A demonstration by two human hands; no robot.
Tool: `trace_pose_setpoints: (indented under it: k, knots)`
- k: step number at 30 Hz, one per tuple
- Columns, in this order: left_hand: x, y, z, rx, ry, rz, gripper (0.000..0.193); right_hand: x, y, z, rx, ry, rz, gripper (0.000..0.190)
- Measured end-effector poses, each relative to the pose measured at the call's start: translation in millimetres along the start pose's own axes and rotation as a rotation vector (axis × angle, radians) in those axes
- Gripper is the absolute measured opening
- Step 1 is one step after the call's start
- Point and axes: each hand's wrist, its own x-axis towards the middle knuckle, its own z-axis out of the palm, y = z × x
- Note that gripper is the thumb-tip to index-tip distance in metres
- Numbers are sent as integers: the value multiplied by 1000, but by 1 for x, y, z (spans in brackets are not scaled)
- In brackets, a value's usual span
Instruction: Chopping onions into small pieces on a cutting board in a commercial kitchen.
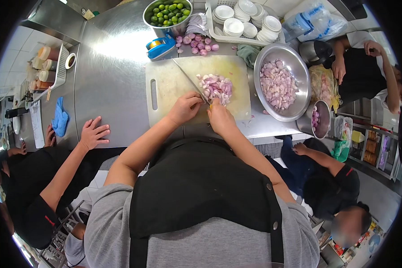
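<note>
My right hand (220, 115) is closed around the handle of a kitchen knife (190, 79), whose blade points up and left over a white plastic cutting board (169, 72). My left hand (186, 106) is beside the blade near the handle, its fingers bent; whether anything is between them is hidden. A pile of sliced shallots (216, 87) lies on the board just beyond my right hand. Right of the board, a wide steel bowl (304, 80) holds many more slices. Whole peeled shallots (197, 43) lie behind the board, by a tipped stack of cups.
A steel pot of green citrus fruits (167, 15), a blue tape dispenser (160, 46) and a white basket of small dishes (271, 39) stand at the back. A smaller steel pot (323, 119) is at right. A co-worker's hand (94, 133) rests on the counter at left; other people stand at right.
</note>
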Motion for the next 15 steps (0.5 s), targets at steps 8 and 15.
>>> trace_pose_setpoints:
  k: [8, 15]
  knots:
    - [-4, -9, 2, 230, -16, 305, 20, -12, -12, -15, -31, -50, -3, 28]
    - [-1, -4, 1, 241, -40, 329, 22, -7, -5, -7, -6, -23, 4, 26]
